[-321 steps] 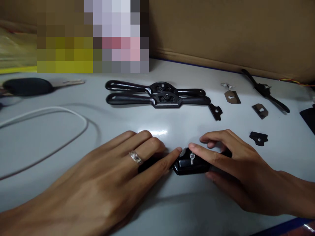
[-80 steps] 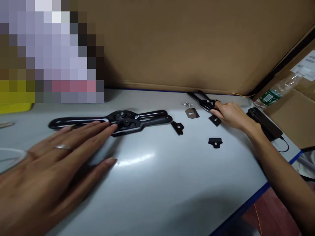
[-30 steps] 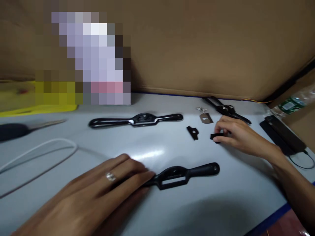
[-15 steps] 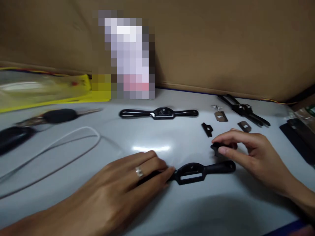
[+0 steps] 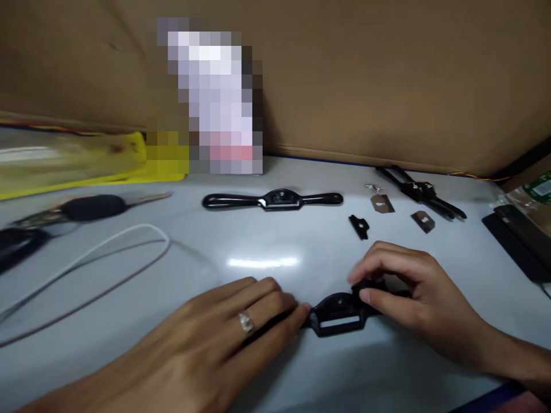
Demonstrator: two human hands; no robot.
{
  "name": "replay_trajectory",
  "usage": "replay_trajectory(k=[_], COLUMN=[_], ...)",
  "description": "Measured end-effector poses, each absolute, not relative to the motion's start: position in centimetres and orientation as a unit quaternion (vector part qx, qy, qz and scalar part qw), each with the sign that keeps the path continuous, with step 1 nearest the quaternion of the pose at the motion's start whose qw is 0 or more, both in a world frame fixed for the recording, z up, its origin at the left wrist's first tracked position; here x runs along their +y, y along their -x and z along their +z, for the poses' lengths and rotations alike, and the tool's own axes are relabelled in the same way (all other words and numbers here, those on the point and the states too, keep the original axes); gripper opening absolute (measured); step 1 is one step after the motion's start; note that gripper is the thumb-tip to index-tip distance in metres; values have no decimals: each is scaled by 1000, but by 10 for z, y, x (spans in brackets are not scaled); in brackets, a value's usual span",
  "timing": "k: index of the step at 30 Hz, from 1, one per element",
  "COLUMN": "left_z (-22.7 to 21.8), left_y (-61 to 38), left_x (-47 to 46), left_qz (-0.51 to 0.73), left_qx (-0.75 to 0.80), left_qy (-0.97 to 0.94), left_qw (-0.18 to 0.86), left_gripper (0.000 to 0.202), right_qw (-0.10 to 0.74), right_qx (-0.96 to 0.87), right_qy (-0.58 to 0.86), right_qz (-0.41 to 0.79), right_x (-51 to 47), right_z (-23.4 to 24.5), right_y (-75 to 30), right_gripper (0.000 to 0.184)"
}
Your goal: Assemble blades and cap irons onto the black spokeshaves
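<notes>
Spokeshave (image 5: 337, 308) (one handle) under left hand (image 5: 215, 344)

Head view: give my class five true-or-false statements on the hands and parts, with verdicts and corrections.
1. The left hand holds the near black frame. True.
2. The right hand pinches a silver screw. False: it pinches a small black plate.
3. The left hand wears a ring. True.
4. The two slotted metal plates overlap. False: they lie apart.
5. The pale cable loops left of the near black frame. True.
</notes>
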State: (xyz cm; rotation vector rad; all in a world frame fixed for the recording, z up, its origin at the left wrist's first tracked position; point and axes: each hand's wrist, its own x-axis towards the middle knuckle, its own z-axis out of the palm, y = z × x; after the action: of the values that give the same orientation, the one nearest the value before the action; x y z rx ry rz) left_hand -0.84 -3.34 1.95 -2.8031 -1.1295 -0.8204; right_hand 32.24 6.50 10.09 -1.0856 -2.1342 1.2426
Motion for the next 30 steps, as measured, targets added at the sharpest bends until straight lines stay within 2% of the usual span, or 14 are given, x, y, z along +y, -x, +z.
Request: replay_trajectory(k=[3,5,16,22,30], left_z=[44,51,53,49,22], left_y=[-6,-11,-18,-12,-7], left_x=[-22,-18,-14,-16,-27], left_qz=[-266,-267,-285,-287,-299], left_qx=[-311,-311,-315,-305,-339], left_qy=[912,912,905,907,892], left_qw=[25,28,33,41,26], left_gripper=[48,45,41,42,52], right_qw=[245,261,274,310,282], right_qx=[-772,-772,-825,-889,-912], right_qy=[378,379,341,237,235], right_qz=[449,439,358,241,183], right_x=[62,59,54,52,44], right_z=[96,94,85,79,79], right_y=[-319,-318,-310,-310,-308], right_gripper=[21,19,24,29,37])
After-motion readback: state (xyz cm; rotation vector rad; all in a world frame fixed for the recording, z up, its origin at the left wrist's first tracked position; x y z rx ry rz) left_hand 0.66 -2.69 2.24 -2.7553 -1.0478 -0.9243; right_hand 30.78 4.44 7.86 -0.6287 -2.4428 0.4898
